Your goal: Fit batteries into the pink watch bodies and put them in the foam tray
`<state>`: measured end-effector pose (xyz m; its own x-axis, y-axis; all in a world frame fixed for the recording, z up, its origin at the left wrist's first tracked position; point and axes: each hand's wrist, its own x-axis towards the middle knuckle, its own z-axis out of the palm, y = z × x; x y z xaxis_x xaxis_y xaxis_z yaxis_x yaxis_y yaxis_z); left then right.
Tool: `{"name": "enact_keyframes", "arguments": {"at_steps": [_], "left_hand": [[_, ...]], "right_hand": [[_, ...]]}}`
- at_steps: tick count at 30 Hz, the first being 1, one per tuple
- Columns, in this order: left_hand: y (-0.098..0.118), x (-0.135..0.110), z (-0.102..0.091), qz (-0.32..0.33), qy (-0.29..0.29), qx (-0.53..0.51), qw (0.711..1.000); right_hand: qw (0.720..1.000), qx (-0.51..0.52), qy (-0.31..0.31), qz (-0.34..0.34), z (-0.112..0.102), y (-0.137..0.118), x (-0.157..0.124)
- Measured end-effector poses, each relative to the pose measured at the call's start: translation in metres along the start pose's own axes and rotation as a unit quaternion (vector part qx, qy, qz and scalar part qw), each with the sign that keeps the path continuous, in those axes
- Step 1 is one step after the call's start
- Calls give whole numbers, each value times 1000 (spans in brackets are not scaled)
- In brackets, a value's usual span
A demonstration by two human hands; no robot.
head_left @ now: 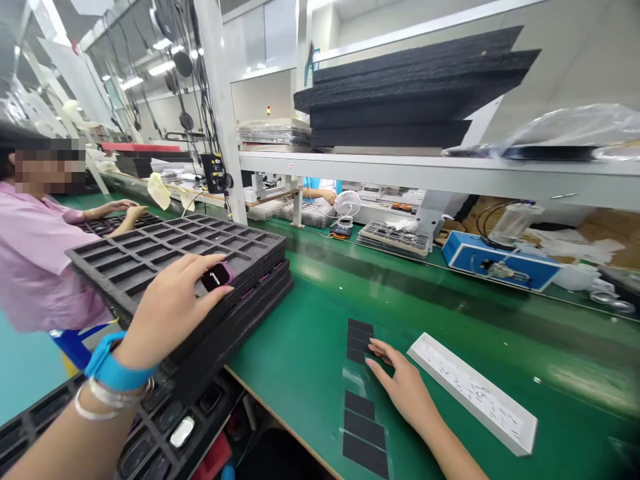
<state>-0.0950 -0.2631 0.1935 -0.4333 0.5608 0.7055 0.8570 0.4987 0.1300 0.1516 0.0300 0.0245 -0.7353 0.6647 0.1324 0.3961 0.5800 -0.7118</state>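
Note:
My left hand (173,310), with a blue wristband and bracelets at its wrist, grips a small rounded device (218,276) with a black screen, white lettering and a purple edge. It is held between thumb and fingers over the near right corner of a black foam tray (150,243) with rectangular pockets. On the green bench, my right hand (400,387) has its fingers stretched out and slightly apart. Its fingertips are at the edge of a clear strip (354,377) bearing several black rectangular pieces (364,427).
Right of my right hand lies a long white box (473,393) with small dark marks. More foam trays are stacked beneath the top one; a lower tray (165,427) holds devices. Behind stand a blue machine (500,260) and a small fan (347,205). A person in pink (45,253) works at left.

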Motion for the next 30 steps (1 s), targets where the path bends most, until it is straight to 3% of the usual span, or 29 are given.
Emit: {"name": "enact_keyframes", "arguments": {"at_steps": [3,7,12,18,19,22,23,25,27,30], "left_hand": [[-26,20,5,-47,-97,39,993],[-39,30,12,-97,-207,25,973],[-45,24,17,-100,-197,19,975],[-48,8,15,-31,-189,19,981],[-42,3,14,-20,-172,24,985],[-7,-15,21,33,-23,37,999],[8,-21,28,59,-23,-7,998],[40,-33,50,162,-104,-106,975],[69,-41,85,266,-212,-150,928],[107,-44,151,331,-279,-161,887]], "right_hand": [[1000,-4,-12,5,-1,4,1],[1000,-12,-7,6,-1,15,6],[1000,-17,-11,-16,2,22,13],[999,-26,-15,-24,2,0,2],[999,-24,-13,-27,2,-4,0],[999,-13,1,-36,1,-15,-3],[999,-12,8,-42,0,-18,-4],[997,-18,21,-67,-1,-21,-7],[997,-23,38,-66,-1,-24,-11],[994,-43,71,-67,-1,-26,-11]]}}
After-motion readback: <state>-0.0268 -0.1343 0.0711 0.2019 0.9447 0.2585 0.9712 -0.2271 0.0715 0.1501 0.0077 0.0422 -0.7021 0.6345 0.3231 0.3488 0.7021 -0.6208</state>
